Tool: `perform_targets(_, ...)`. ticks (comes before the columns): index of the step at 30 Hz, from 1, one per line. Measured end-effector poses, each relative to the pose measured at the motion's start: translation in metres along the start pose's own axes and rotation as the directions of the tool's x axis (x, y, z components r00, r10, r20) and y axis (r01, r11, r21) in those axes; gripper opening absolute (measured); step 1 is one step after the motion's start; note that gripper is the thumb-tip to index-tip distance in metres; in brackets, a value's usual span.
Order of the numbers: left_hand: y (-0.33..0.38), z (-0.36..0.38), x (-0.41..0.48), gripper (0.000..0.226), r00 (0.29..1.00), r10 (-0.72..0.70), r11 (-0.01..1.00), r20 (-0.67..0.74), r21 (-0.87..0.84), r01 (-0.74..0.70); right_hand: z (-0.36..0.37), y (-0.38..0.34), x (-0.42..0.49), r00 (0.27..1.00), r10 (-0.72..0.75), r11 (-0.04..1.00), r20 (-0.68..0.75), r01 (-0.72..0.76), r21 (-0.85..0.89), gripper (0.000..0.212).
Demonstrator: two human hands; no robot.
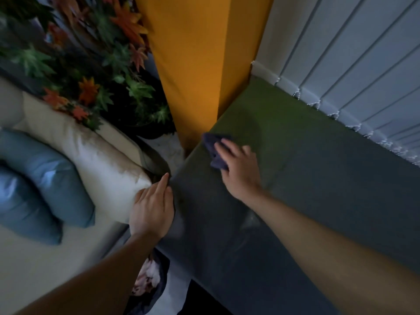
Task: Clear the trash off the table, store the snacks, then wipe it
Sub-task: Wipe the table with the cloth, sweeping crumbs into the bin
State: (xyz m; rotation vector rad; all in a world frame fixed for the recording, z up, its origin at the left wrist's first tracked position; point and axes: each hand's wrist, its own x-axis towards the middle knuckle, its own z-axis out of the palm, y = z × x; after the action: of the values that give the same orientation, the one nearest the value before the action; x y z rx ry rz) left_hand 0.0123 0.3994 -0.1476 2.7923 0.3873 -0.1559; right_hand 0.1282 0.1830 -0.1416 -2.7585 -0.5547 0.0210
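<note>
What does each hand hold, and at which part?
The right hand presses flat on the dark cloth, covering its near part; the left hand rests on the table edge, holding nothing.

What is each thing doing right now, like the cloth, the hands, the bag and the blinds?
right hand, fingers straight, pressing the cloth.
cloth, flat on the far corner of the table.
left hand, open, resting on the table's edge.
trash bag, open, crumpled paper inside.
blinds, closed.
</note>
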Motion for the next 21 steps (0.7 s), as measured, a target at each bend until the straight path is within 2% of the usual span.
perform_targets(2, -0.005, -0.002, -0.007, 0.054, 0.999, -0.032, 0.999, -0.005, 0.035, 0.032, 0.000, -0.011, 0.003, 0.971, 0.236, 0.972, -0.041, -0.236, 0.013, 0.061)
perform_targets(3, -0.010, -0.001, -0.013, 0.055, 0.998, -0.067, 0.997, 0.004, 0.045, 0.067, 0.002, -0.022, 0.000, 0.965, 0.256, 0.966, -0.047, -0.255, 0.026, 0.061)
perform_targets(4, -0.014, 0.000, -0.018, 0.057, 0.994, -0.105, 0.994, 0.012, 0.037, 0.105, 0.006, -0.035, -0.008, 0.977, 0.206, 0.978, -0.052, -0.204, 0.046, 0.062)
perform_targets(6, -0.020, 0.003, -0.025, 0.059, 0.989, -0.144, 0.989, 0.009, -0.007, 0.144, 0.014, -0.053, -0.030, 0.999, -0.050, 0.994, -0.013, 0.051, 0.094, 0.062)
perform_targets(8, -0.020, 0.004, -0.025, 0.058, 0.990, -0.138, 0.990, -0.021, -0.034, 0.137, 0.015, -0.053, -0.045, 0.956, -0.285, 0.956, 0.065, 0.278, 0.092, 0.063)
perform_targets(9, -0.019, 0.004, -0.025, 0.057, 0.991, -0.134, 0.990, -0.030, -0.043, 0.132, 0.014, -0.048, -0.042, 0.952, -0.298, 0.953, 0.075, 0.293, 0.077, 0.064)
perform_targets(10, -0.019, 0.005, -0.024, 0.057, 0.991, -0.133, 0.990, -0.031, -0.052, 0.131, 0.013, -0.046, -0.037, 0.972, -0.228, 0.973, 0.059, 0.225, 0.061, 0.063)
perform_targets(12, -0.020, 0.005, -0.023, 0.054, 0.991, -0.132, 0.989, -0.028, -0.069, 0.130, 0.012, -0.051, -0.031, 1.000, 0.006, 0.999, 0.011, -0.006, 0.054, 0.062)
perform_targets(13, -0.020, 0.005, -0.023, 0.053, 0.991, -0.130, 0.989, -0.028, -0.076, 0.127, 0.013, -0.059, -0.033, 0.998, 0.067, 0.995, 0.004, -0.067, 0.072, 0.061)
perform_targets(15, -0.022, 0.006, -0.022, 0.051, 0.993, -0.117, 0.990, -0.022, -0.078, 0.115, 0.018, -0.076, -0.053, 1.000, 0.002, 0.992, 0.003, -0.003, 0.127, 0.058)
perform_targets(18, -0.023, 0.007, -0.022, 0.053, 0.993, -0.113, 0.991, -0.029, -0.072, 0.110, 0.023, -0.080, -0.090, 0.967, -0.253, 0.960, 0.032, 0.247, 0.129, 0.053)
perform_targets(19, -0.023, 0.007, -0.022, 0.054, 0.992, -0.117, 0.991, -0.038, -0.072, 0.114, 0.022, -0.073, -0.089, 0.962, -0.270, 0.957, 0.035, 0.264, 0.122, 0.053)
perform_targets(21, -0.023, 0.008, -0.022, 0.054, 0.992, -0.114, 0.992, -0.045, -0.065, 0.111, 0.019, -0.065, -0.073, 0.984, -0.175, 0.980, 0.027, 0.172, 0.101, 0.055)
